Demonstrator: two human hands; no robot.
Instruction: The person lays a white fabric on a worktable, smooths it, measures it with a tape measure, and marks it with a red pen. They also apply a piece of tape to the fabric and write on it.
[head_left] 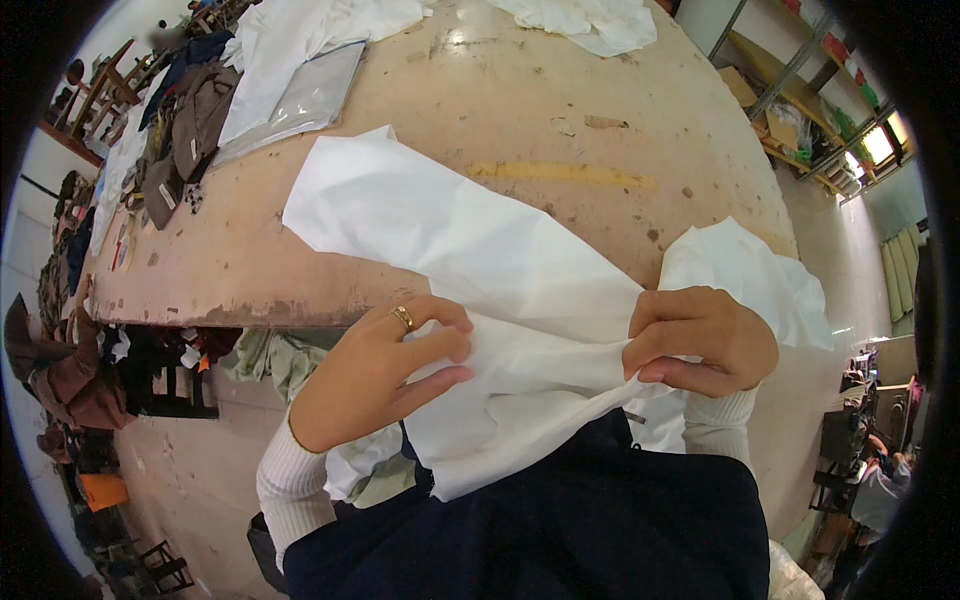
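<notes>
My right hand [703, 340] is clamped on the white cloth [540, 340], thumb and bent fingers closed together on a gathered fold near its right side. My left hand [385, 365] is at the cloth's left part, thumb and fingers curved and apart from each other; I cannot tell how firmly the fingertips press on the material. A gold-coloured ring [402, 318] is on one finger of this hand. The cloth lies partly on the tabletop [480, 110], its far end spread flat up and to the left, while the near part hangs off the edge in front of my dark navy garment [540, 530], creased between my hands. Both forearms are in white ribbed sleeves [290, 485]. A second white piece [735, 265] lies crumpled at the table's right edge, just beyond my right hand. The tabletop is stained and bears a yellow strip [560, 175]. At its far left are a clear plastic bag [320, 90] partly under white fabric [275, 55], and grey-brown garments [203, 110]. Pale green cloth [275, 360] shows below the table edge. A metal shelving unit [790, 85] stands at upper right.
</notes>
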